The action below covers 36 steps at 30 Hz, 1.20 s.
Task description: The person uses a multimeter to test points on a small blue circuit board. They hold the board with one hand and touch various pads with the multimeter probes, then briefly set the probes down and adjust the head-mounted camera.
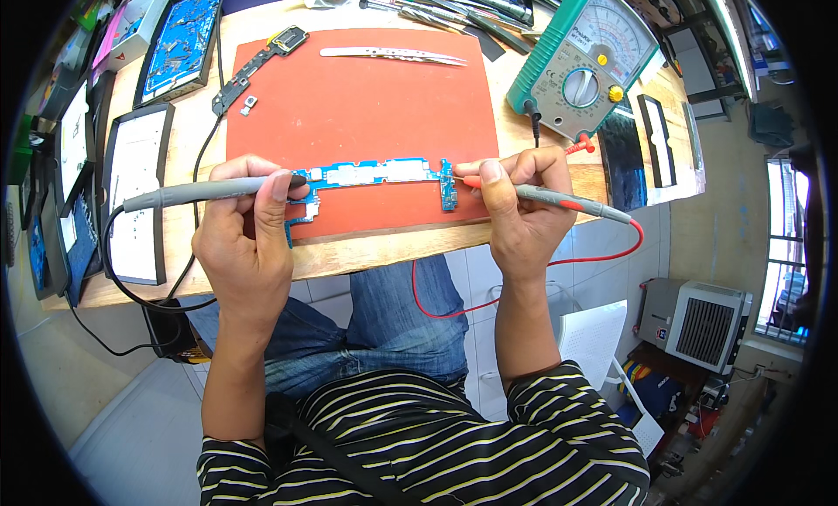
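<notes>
A long blue circuit board (375, 172) lies across the near part of an orange-red mat (349, 105). My left hand (246, 227) is closed round a grey test probe (188, 193) with a black tip end, which points at the board's left end. In my right hand (522, 209) is a grey and red test probe (572, 202), its tip at the small upright section on the board's right end. Whether either tip touches the board I cannot tell. The probes' black and red leads trail off both sides. An analog multimeter (580, 78) with a green case stands at the far right.
Metal tweezers (393, 56) lie at the mat's far side. A black phone part (260, 70) and a tiny camera module (249, 105) sit at its left edge. Several hand tools (463, 13) lie at the back. Black-framed trays (138, 192) line the left; a black frame (656, 141) lies right.
</notes>
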{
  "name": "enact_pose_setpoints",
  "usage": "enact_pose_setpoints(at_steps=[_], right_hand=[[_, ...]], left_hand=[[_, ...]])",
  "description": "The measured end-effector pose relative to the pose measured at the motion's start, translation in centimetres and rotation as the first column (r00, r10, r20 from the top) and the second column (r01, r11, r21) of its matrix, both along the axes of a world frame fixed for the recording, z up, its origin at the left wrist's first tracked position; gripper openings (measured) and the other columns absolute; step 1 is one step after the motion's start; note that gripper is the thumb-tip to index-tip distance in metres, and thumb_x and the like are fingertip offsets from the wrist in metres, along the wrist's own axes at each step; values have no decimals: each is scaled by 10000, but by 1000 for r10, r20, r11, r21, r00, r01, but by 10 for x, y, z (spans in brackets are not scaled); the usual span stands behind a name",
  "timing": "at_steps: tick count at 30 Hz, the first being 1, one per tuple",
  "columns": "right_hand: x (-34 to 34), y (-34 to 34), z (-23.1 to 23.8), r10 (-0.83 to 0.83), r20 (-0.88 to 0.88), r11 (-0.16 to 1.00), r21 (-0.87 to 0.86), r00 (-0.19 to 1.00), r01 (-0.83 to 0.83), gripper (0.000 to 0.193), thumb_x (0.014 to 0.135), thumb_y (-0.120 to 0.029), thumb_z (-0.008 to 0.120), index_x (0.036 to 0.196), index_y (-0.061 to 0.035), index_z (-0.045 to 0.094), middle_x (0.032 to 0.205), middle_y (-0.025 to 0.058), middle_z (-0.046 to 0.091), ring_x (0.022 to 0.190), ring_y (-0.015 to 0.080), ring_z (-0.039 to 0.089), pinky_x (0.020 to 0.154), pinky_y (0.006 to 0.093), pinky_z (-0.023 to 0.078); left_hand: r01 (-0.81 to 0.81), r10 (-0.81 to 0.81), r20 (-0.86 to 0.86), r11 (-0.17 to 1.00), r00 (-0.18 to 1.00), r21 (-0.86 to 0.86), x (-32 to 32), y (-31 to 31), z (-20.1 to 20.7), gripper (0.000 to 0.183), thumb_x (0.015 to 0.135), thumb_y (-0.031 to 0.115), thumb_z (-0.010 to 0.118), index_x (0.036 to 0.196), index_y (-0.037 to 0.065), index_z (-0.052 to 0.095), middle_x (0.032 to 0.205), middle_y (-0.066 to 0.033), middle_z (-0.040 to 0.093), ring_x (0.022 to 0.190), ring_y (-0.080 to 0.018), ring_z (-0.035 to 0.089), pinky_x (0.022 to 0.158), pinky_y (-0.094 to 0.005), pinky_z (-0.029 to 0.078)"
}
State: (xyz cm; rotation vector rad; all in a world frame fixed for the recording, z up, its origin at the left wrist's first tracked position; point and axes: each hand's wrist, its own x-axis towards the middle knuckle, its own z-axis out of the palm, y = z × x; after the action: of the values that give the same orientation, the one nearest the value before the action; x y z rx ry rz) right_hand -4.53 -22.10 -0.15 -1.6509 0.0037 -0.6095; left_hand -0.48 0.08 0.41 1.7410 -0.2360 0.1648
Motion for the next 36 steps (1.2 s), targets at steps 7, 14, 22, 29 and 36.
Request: enact_pose_setpoints(at_steps=[7, 14, 22, 29, 36], right_hand=[[0, 0, -1, -10, -15, 1000, 11, 1000, 10, 239, 882, 21, 607, 824, -48, 386, 701, 41, 545, 746, 155, 675, 674, 273, 566], [0, -1, -2, 3, 10, 1000, 30, 1000, -4, 230, 885, 11, 608, 824, -44, 393, 678, 42, 545, 722, 144, 663, 679, 286, 567], [0, -1, -2, 4, 10, 999, 42, 1000, -4, 227, 883, 13, 607, 822, -40, 395, 670, 39, 533, 725, 149, 667, 669, 280, 565], [0, -1, -1, -19, 17, 999, 29, 1000, 18, 225, 884, 22, 603, 821, -38, 396, 651, 37, 535, 720, 154, 665, 669, 283, 565], [0, 1, 2, -47, 17, 999, 3, 999, 47, 228, 894, 11, 578, 787, -48, 386, 666, 95, 579, 729, 225, 691, 635, 274, 556]], left_hand=[[6, -6, 7, 1000, 1000, 10, 1, 0, 1, 165, 976, 139, 531, 972, -27, 524, 833, -67, 589, 763, -122, 625, 687, -244, 535], [10, -10, 12, 1000, 1000, 7, 1, 0, 1, 157, 976, 133, 529, 975, -24, 521, 835, -68, 588, 769, -127, 629, 689, -246, 534], [7, -7, 9, 1000, 1000, 6, 1, 0, 1, 154, 975, 130, 533, 975, -23, 518, 835, -70, 588, 770, -126, 628, 700, -248, 530], [2, -3, 8, 1000, 1000, 3, 0, 0, 2, 160, 979, 138, 526, 958, -20, 524, 824, -62, 582, 763, -117, 619, 697, -243, 523], [12, -13, 22, 1000, 1000, 24, 1, 0, 2, 152, 978, 133, 528, 968, -18, 523, 816, -56, 587, 755, -108, 619, 684, -237, 526]])
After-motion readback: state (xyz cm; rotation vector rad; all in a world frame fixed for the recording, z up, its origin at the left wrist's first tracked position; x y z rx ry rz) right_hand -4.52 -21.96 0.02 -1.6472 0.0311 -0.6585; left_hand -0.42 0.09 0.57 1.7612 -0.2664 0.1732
